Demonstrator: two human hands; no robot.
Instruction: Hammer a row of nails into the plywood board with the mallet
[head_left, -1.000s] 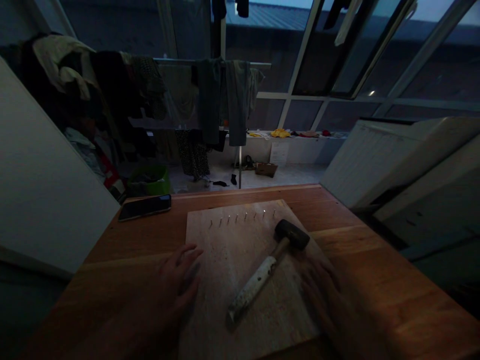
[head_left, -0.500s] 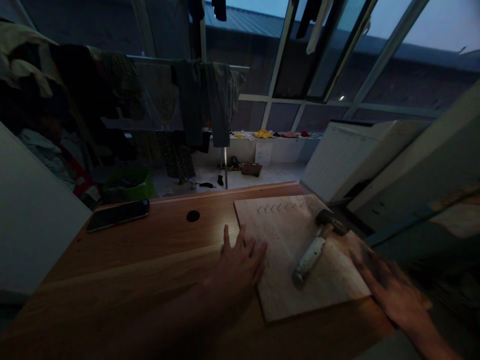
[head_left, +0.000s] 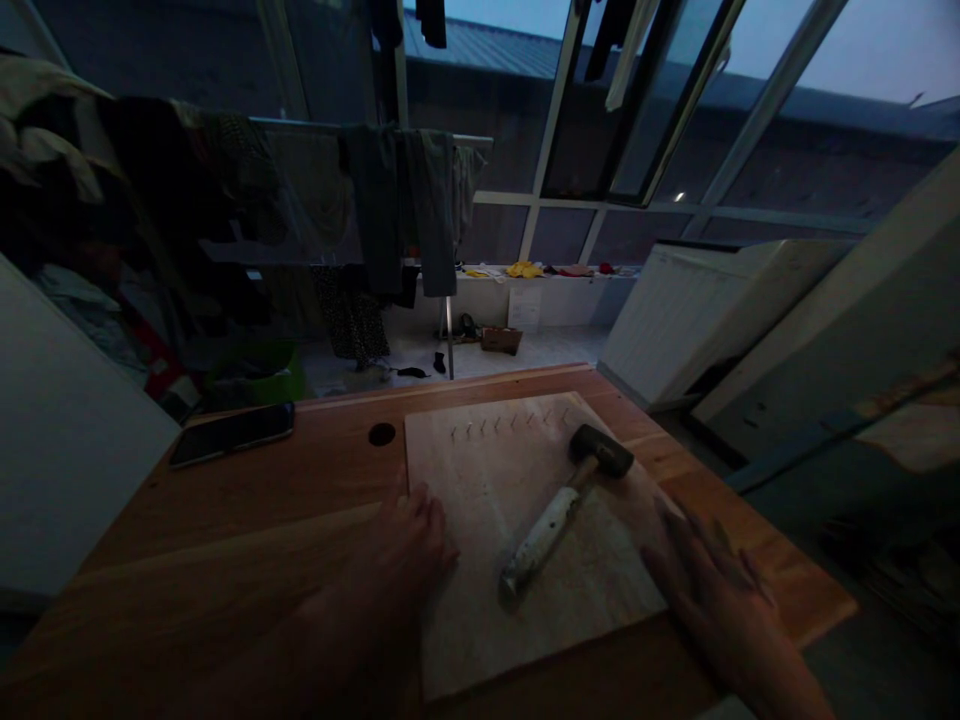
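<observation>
On the wooden table (head_left: 225, 520): plywood board (head_left: 465, 625) lying flat, a hand at each side edge. Left hand (head_left: 412, 545) at the board's left edge, fingers bent and close together, thumb side over the board; can't tell whether they pinch the edge or just rest. Right hand (head_left: 709, 575) at the right edge, fingers mostly straight and partly spread, a bit blurred, nothing closed inside; edge contact unclear. Hammer (head_left: 547, 528) lies on the board between the hands, clear of both: dark head toward the far right, worn white handle slanting to the near left. Row of thin nails (head_left: 513, 423) stands along the far edge of the board, just beyond the hammer head. Phone (head_left: 234, 435) flat at the table's far left; round hole (head_left: 382, 434) between phone and board.
</observation>
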